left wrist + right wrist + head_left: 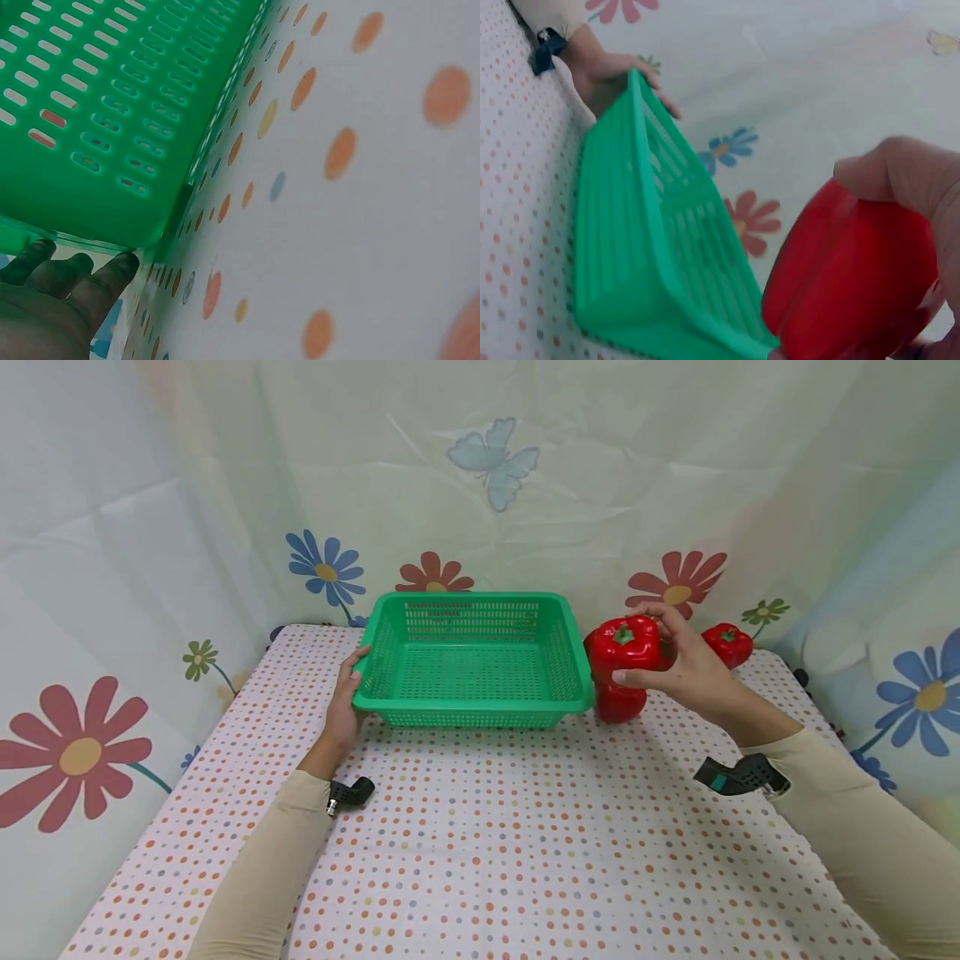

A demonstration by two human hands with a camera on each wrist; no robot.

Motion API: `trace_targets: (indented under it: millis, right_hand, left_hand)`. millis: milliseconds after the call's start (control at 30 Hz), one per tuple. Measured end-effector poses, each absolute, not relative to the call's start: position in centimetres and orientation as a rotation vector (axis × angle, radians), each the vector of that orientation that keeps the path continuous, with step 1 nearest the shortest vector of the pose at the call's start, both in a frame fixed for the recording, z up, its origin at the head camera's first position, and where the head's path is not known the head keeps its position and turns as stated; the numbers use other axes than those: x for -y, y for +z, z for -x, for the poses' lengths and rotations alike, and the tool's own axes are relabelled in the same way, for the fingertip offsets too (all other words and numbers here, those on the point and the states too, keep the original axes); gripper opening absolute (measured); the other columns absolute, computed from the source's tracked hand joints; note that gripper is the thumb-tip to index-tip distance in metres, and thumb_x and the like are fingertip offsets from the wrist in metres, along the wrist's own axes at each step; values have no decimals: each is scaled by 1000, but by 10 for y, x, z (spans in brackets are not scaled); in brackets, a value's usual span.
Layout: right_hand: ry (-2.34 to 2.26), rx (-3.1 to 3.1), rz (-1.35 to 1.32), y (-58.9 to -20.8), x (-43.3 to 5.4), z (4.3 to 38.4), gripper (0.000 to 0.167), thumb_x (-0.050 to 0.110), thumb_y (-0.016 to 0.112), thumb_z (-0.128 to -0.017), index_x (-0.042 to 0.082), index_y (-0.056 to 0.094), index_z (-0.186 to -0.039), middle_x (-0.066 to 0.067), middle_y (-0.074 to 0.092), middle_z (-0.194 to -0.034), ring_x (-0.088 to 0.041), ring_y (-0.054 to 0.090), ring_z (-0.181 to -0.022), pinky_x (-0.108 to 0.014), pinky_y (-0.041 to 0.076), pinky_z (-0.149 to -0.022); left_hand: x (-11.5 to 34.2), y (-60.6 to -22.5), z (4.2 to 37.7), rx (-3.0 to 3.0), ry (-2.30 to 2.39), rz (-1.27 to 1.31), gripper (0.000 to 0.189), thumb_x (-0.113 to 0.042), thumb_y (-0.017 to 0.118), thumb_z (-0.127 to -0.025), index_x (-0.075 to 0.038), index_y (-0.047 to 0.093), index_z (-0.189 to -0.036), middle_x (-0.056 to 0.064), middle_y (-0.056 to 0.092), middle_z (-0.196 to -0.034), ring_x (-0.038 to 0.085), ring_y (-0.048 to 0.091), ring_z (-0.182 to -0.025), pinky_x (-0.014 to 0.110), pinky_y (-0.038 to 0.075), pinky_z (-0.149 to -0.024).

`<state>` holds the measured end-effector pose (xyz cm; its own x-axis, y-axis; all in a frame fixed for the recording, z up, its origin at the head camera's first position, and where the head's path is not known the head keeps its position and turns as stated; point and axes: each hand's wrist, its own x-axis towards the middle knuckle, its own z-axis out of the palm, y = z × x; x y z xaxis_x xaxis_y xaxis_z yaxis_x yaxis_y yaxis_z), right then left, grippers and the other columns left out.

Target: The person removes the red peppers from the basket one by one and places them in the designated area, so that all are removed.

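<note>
My right hand (675, 664) holds a red bell pepper (624, 643) above the table, just past the right end of a green plastic basket (472, 703). Fingers and thumb grip the pepper from its sides, as the right wrist view also shows with the pepper (855, 277) close up. Under it another red bell pepper (621, 703) stands against the basket's right side. Over at the basket's left end, my left hand (345, 697) touches the rim. The left wrist view shows nearly straight fingers (105, 285) against the basket's outer edge (90, 202).
A further red bell pepper (727, 645) lies at the back right of the table. More red shows partly hidden behind the held pepper. The basket's inside shows only its slotted floor. A dotted cloth (480, 843) covers the table, and a flowered curtain (480, 543) hangs behind.
</note>
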<state>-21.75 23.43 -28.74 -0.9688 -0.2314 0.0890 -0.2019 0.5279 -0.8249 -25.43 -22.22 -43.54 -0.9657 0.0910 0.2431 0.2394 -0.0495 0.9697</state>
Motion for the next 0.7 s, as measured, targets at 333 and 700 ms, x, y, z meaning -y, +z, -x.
trace_targets:
  millis: [333,700]
  right_hand:
    - [-1597,-2861,-26,-336,-302,220,89,33,71,-90,22,12,-157,-24,21,-155,-48,28,-136,-7,48,-70]
    - [-1631,-2747,-284,-387,-322,229,87,28,61,-97,15,2,-159,-31,8,-159,-57,19,-142,-63,34,-103]
  left_hand:
    - [223,-436,255,2099,-2187,347,51,-33,19,-105,-27,18,-156,4,12,-162,34,26,-143,56,23,-114]
    - [221,-433,252,2121,-2172,345,51,-35,19,-105,-30,18,-155,2,13,-162,31,26,-143,54,24,-114]
